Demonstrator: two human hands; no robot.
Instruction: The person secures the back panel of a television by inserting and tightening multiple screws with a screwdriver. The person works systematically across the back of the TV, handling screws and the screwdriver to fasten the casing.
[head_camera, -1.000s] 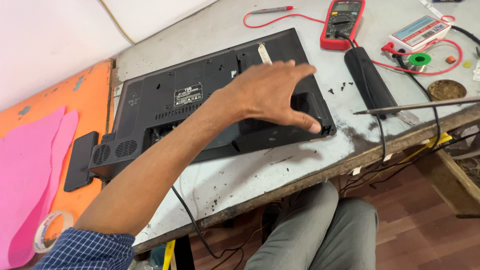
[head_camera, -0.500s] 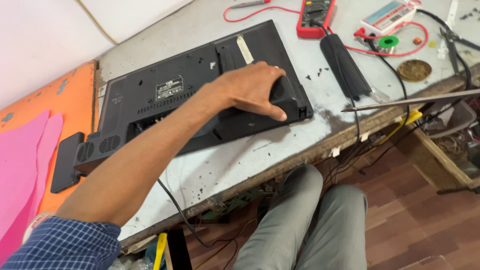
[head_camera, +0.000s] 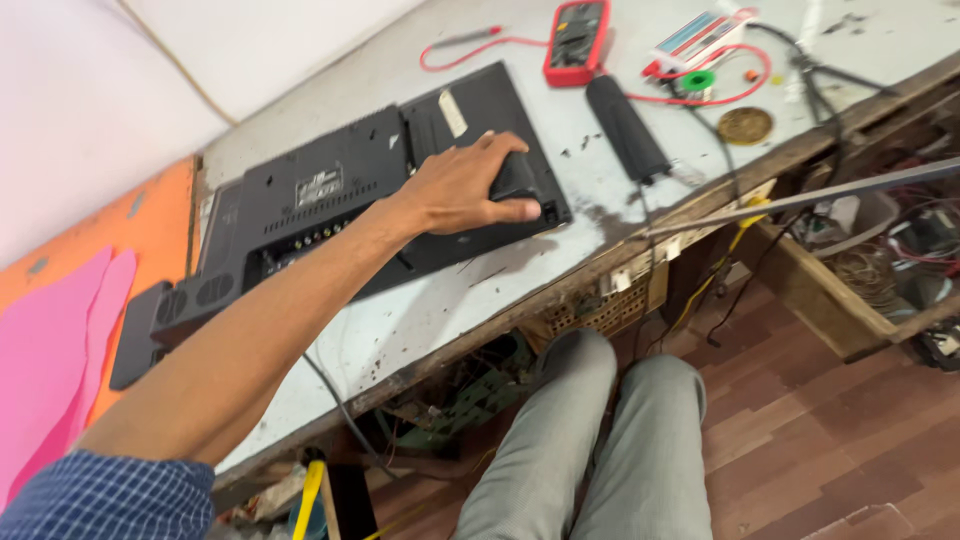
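Note:
A black flat monitor (head_camera: 330, 185) lies face down on a worn grey workbench (head_camera: 450, 310), its back panel with ports and a label facing up. My left hand (head_camera: 460, 185) reaches across it from the lower left. The fingers curl over the raised part near its right front corner and the thumb lies along the front edge. My forearm crosses the middle of the panel, and a blue checked sleeve shows at the lower left. My right hand is out of view.
Right of the monitor lie a red multimeter (head_camera: 575, 40) with red leads, a black cylinder (head_camera: 625, 125), a green tape roll (head_camera: 697, 80) and a round brass tin (head_camera: 745, 125). A metal rod (head_camera: 800, 200) juts past the bench edge. My grey-trousered knees (head_camera: 600, 440) sit below.
The view has drifted so the bench sits further left and up. My left hand stays on the monitor's right corner, its fingers drawn closer together.

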